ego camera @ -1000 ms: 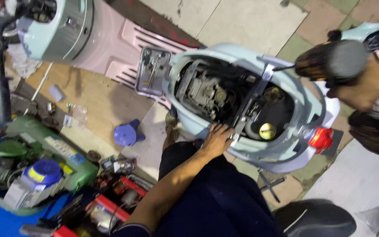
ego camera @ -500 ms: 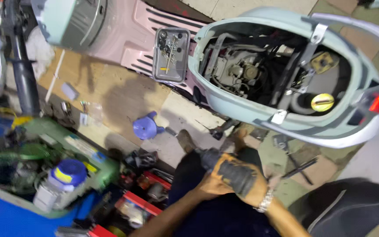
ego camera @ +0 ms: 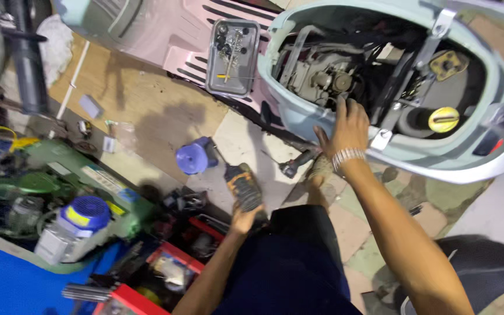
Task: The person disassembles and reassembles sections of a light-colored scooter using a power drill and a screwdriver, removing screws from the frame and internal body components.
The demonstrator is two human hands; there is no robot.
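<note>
Landmark: pale blue scooter body (ego camera: 298, 119), seat off, engine bay (ego camera: 328, 76) exposed.

Right hand (ego camera: 348, 125): arm stretched forward, nearly straight, from bottom right up to the bay's near rim. Palm down on the rim, fingers spread and curling over the edge into the bay, fingertips just beside the carburettor area. Not gripping any tool. Metal watch band (ego camera: 345, 156) at the wrist, just below the rim.

Left hand (ego camera: 245, 219): well short of the scooter, low, next to the knee. Forearm comes up from bottom centre, elbow bent. Fingers wrapped around the handle of a screwdriver with an orange-black grip (ego camera: 243, 185); shaft points up-left toward the scooter's footboard, tip near the purple cap (ego camera: 192, 157) on the floor. Tool is off the scooter, between the person's lap and the pink footboard (ego camera: 170, 41).

Around the scooter: metal parts tray (ego camera: 231, 55) sits on the footboard, just left of the bay, holding screws and small bits. Yellow filler cap (ego camera: 443, 119) inside the bay's right end. Green crate (ego camera: 47, 198) of junk parts well left of the scooter; red toolbox (ego camera: 164, 268) below it, beside the left forearm.
</note>
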